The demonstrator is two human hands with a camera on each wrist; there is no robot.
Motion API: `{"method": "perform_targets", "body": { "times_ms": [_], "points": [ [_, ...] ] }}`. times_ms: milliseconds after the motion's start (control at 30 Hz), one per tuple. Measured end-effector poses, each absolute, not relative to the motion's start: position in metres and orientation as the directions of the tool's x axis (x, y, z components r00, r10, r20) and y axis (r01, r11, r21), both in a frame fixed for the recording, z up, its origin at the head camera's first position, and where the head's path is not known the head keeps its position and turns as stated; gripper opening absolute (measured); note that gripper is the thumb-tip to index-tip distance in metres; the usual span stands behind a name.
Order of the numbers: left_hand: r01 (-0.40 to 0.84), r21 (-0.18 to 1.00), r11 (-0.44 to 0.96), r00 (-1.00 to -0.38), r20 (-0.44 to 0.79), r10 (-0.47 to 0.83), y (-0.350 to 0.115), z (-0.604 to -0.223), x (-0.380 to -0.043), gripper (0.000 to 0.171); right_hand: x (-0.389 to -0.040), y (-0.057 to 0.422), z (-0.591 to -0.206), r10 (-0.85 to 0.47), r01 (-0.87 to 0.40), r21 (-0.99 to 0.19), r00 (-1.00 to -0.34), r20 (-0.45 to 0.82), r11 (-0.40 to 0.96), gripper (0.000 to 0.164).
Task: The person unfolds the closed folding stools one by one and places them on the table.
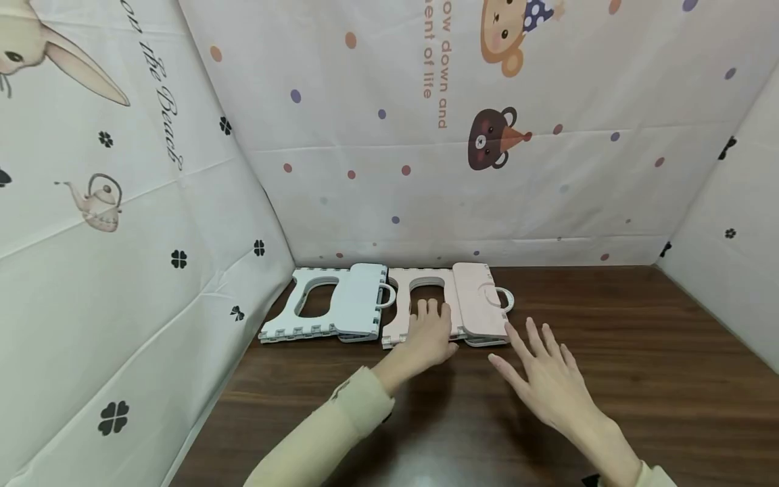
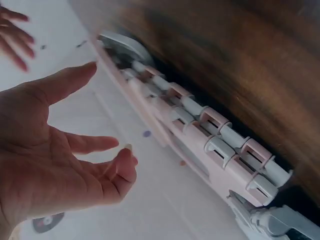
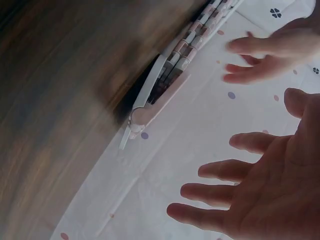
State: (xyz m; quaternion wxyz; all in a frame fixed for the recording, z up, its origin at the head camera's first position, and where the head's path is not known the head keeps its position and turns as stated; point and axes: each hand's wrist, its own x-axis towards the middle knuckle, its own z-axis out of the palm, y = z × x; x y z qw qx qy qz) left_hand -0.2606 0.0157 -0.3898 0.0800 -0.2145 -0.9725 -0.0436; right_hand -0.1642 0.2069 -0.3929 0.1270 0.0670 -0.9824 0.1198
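Note:
Two folding step stools lie folded flat side by side against the back wall. The pink folding stool is on the right, with a white ring handle at its right end. To its left is the pale bluish-white folding stool, whose handle overlaps the pink one. My left hand hovers over the pink stool's front edge, its fingers loosely bent and holding nothing. In the left wrist view the palm shows apart from the hinged edge. My right hand is spread just right and front of the pink stool, empty.
A dark wood table lies under the stools. White printed cloth hangs as a back wall and as side walls on the left and right.

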Motion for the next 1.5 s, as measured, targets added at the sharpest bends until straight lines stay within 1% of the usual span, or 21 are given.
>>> {"method": "perform_targets", "body": {
  "times_ms": [133,233,333,467,600,667,967,1133,1300,1500],
  "points": [
    [0.384,0.031,0.923,-0.923,0.026,0.384,0.03,-0.394,-0.284,0.06,-0.163,0.209,-0.393,-0.101,-0.159,-0.22,-0.962,0.253,0.962,0.073],
    [0.363,0.029,0.931,-0.93,-0.054,0.364,0.036,-0.397,-0.297,0.052,-0.163,0.211,-0.392,-0.101,-0.159,-0.222,-0.963,0.251,0.962,0.073],
    [0.357,0.044,0.933,-0.927,-0.103,0.359,0.039,-0.399,-0.305,0.041,-0.164,0.214,-0.391,-0.1,-0.158,-0.217,-0.962,0.253,0.963,0.072],
    [0.363,0.098,0.927,-0.919,-0.126,0.373,0.041,-0.4,-0.311,0.028,-0.165,0.216,-0.389,-0.1,-0.155,-0.212,-0.963,0.249,0.965,0.072],
    [0.362,0.132,0.923,-0.917,-0.125,0.378,0.039,-0.405,-0.315,0.02,-0.166,0.216,-0.389,-0.103,-0.156,-0.212,-0.965,0.243,0.965,0.072],
    [0.358,0.131,0.924,-0.919,-0.124,0.374,0.039,-0.407,-0.317,0.019,-0.166,0.215,-0.389,-0.104,-0.157,-0.214,-0.965,0.241,0.964,0.072],
    [0.381,0.083,0.921,-0.914,-0.114,0.388,0.039,-0.41,-0.324,0.024,-0.17,0.214,-0.388,-0.106,-0.158,-0.211,-0.966,0.237,0.965,0.072],
    [0.408,0.092,0.908,-0.907,-0.074,0.415,0.035,-0.414,-0.324,0.021,-0.171,0.214,-0.389,-0.111,-0.162,-0.2,-0.963,0.244,0.966,0.07],
    [0.439,0.088,0.894,-0.896,-0.034,0.443,0.032,-0.42,-0.323,0.025,-0.173,0.215,-0.389,-0.105,-0.152,-0.188,-0.966,0.238,0.97,0.07],
    [0.455,0.064,0.888,-0.891,0.032,0.453,0.034,-0.421,-0.323,0.029,-0.174,0.217,-0.388,-0.084,-0.126,-0.2,-0.975,0.205,0.972,0.073]
  ]
}}
